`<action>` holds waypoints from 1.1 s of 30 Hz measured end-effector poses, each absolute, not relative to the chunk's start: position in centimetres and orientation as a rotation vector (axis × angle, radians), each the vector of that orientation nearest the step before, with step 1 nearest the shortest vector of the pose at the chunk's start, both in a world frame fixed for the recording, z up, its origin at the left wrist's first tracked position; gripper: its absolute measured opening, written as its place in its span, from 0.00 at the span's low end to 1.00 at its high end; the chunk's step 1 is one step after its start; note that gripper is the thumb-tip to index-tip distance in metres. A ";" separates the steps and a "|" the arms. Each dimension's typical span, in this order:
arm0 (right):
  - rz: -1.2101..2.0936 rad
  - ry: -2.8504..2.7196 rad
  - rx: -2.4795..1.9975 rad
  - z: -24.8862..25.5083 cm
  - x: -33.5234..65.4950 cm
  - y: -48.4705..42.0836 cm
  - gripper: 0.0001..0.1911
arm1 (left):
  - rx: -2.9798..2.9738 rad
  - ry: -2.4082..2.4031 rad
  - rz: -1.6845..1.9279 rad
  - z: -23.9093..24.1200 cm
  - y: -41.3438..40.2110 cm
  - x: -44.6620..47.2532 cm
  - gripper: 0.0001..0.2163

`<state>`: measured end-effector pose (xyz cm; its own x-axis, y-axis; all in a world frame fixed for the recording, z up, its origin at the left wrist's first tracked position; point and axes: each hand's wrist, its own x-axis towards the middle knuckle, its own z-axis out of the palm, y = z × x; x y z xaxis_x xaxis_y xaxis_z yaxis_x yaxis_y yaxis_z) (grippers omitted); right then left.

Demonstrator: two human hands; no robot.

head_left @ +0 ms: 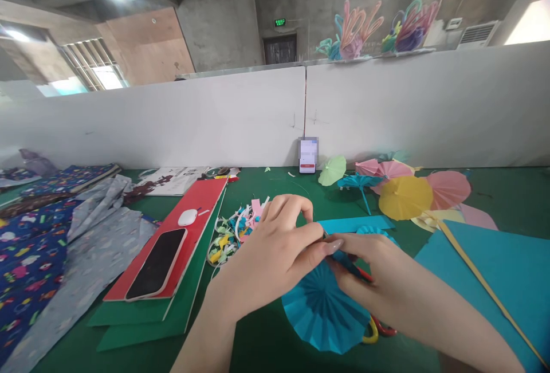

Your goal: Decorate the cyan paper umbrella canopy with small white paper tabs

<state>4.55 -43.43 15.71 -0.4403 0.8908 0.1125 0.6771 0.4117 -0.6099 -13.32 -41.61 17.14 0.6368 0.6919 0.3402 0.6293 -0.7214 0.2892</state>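
Observation:
My left hand (275, 247) and my right hand (369, 270) meet over a blue pleated paper fan (320, 313) lying on the green table (266, 189). The fingers of both hands are pinched together at the fan's top centre. My right hand also closes around a thin blue stick with a red tip (356, 271). Red and yellow scissors handles (377, 330) poke out from under the fan and my right wrist. A blue paper strip (354, 224) lies just behind my hands.
Small paper umbrellas, yellow (405, 196), pink (449, 188) and green (332, 170), sit at the back right. Blue sheets (507, 275) lie at right. A phone (157, 263) rests on red and green sheets at left, beside paper scraps (227, 238) and patterned fabric (38, 247). A white partition stands behind.

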 end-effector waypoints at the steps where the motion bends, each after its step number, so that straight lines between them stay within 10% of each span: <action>1: 0.714 -2.249 -1.328 15.8 4.7 -43.5 0.07 | 2.709 1.104 0.654 17.2 -41.6 -13.4 0.11; 18: 0.793 -2.282 -1.375 15.4 5.2 -43.0 0.11 | 2.990 1.137 0.453 16.7 -42.2 -12.8 0.09; 33: 0.988 -1.961 -1.309 16.7 5.2 -43.1 0.17 | 2.315 1.409 1.245 17.9 -43.1 -13.7 0.09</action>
<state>5.23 -43.08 16.69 -0.3529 0.9337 0.0606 0.5072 0.2453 -0.8262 -13.67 -43.08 17.94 0.2102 0.7950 0.5690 0.6624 -0.5439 0.5152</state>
